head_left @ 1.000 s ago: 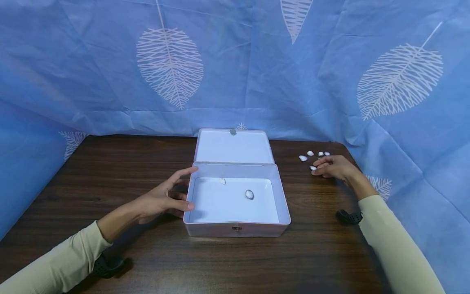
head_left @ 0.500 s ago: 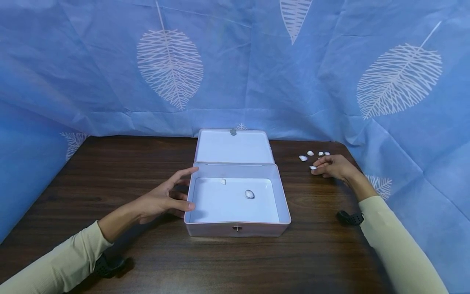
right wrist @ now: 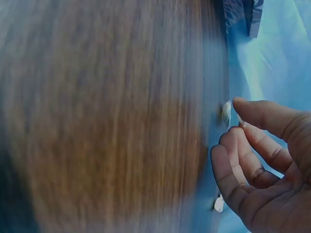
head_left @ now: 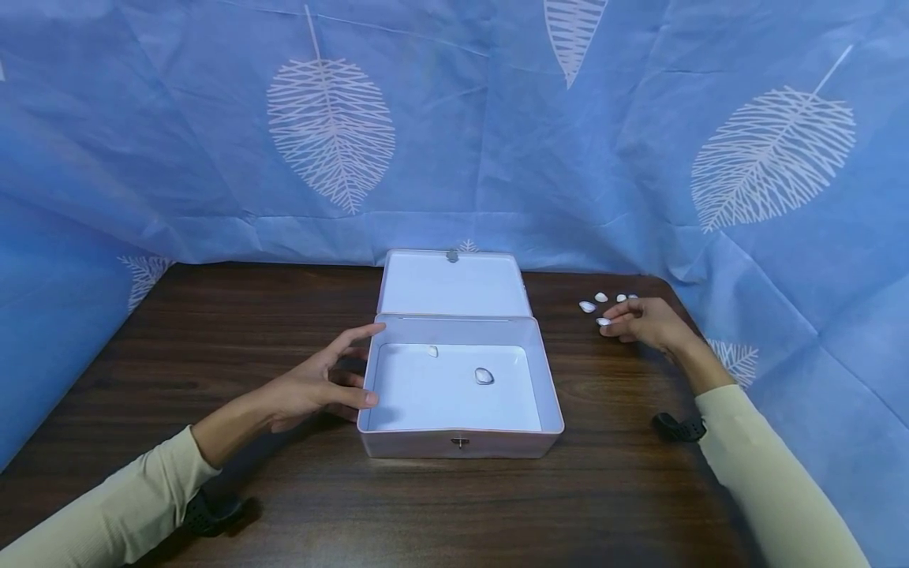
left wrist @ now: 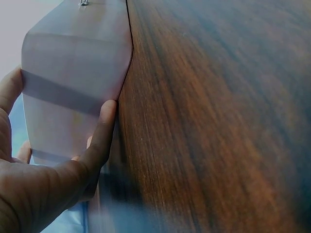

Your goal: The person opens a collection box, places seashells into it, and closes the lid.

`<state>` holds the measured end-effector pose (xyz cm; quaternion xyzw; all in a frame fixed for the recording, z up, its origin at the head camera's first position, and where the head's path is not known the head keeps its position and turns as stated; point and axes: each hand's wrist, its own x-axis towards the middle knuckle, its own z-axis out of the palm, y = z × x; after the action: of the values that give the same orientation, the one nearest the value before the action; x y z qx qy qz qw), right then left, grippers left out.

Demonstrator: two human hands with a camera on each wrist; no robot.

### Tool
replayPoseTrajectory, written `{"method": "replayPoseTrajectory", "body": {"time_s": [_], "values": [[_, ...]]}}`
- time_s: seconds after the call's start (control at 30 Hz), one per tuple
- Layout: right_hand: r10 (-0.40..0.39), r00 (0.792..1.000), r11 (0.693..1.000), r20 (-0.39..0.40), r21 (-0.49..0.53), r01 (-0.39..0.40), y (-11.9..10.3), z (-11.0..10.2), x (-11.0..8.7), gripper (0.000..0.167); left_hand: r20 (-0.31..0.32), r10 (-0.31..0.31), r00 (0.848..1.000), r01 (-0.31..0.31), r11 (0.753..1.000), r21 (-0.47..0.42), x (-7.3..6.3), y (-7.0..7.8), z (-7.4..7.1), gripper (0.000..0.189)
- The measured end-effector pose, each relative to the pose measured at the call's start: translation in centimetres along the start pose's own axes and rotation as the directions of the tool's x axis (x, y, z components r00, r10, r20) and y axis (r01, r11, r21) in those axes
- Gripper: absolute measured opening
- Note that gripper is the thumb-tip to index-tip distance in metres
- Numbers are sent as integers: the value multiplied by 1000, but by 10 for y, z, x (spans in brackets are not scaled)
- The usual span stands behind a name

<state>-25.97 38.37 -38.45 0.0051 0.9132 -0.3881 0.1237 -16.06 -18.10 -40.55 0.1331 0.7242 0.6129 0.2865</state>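
A pale hinged box (head_left: pixel 454 443) stands on the table, lid up, with a small white shell (head_left: pixel 432 352) and a larger shell (head_left: pixel 484 376) inside. Against its left wall rests my left hand (head_left: pixel 316 388), fingers spread and fairly straight, thumb and index tips at the rim. The left wrist view shows these fingertips (left wrist: pixel 108 110) touching the box's side. On the far right, my right hand (head_left: pixel 648 323) pinches a white shell (head_left: pixel 603 321) between thumb and index finger. That hand (right wrist: pixel 265 160) hides part of the shell group.
Several loose white shells, among them one shell (head_left: pixel 587 307) and another shell (head_left: pixel 601 297), lie near the table's back right corner. The open lid (head_left: pixel 454 284) leans back close to the blue leaf-print cloth (head_left: pixel 461 142) behind the dark wooden table (head_left: pixel 398 513).
The shell at my right fingertips has shifted slightly back and left, along with the hand. My left hand and the box stay as they were.
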Motion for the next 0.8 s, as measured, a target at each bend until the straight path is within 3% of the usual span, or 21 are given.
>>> {"method": "replayPoseTrajectory", "body": {"time_s": [0.43, 0.8], "values": [[-39, 998, 999, -55, 34, 41, -15, 19, 0, 48, 14, -15, 1000, 16, 999, -43, 0, 1, 0, 114], [-141, 986, 990, -85, -24, 140, -41, 40, -14, 50, 24, -15, 1000, 16, 998, -62, 0, 1, 0, 114]]}}
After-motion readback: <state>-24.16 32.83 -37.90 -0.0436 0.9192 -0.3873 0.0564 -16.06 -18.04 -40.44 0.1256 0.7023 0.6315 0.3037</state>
